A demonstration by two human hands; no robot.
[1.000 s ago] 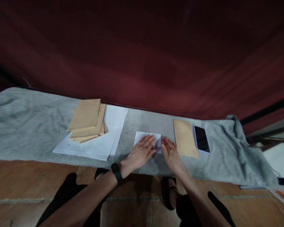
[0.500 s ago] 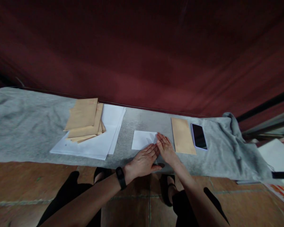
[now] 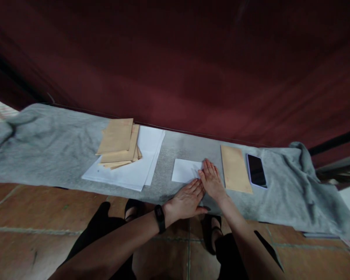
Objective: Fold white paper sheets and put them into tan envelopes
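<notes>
A small white sheet of paper (image 3: 184,170), apparently folded, lies flat on the grey cloth. My right hand (image 3: 212,179) rests palm down over its right end, fingers stretched out. Fingers extended, my left hand (image 3: 187,200) lies flat across the near right corner of the paper, its fingertips against the right hand. Part of the paper is hidden under both hands. A brown envelope (image 3: 236,169) lies just to the right of my right hand. Left of the paper, a stack of brown envelopes (image 3: 116,136) sits on larger white sheets (image 3: 150,155).
The grey cloth (image 3: 61,151) covers a long narrow bench against a dark red wall (image 3: 175,77). A phone (image 3: 257,171) in a light purple case lies right of the single envelope. Below is a tiled floor (image 3: 163,256), where my feet stand.
The whole scene has shifted to the right in view, as the camera turned left. Both hands stay flat on the paper in nearly the same pose.
</notes>
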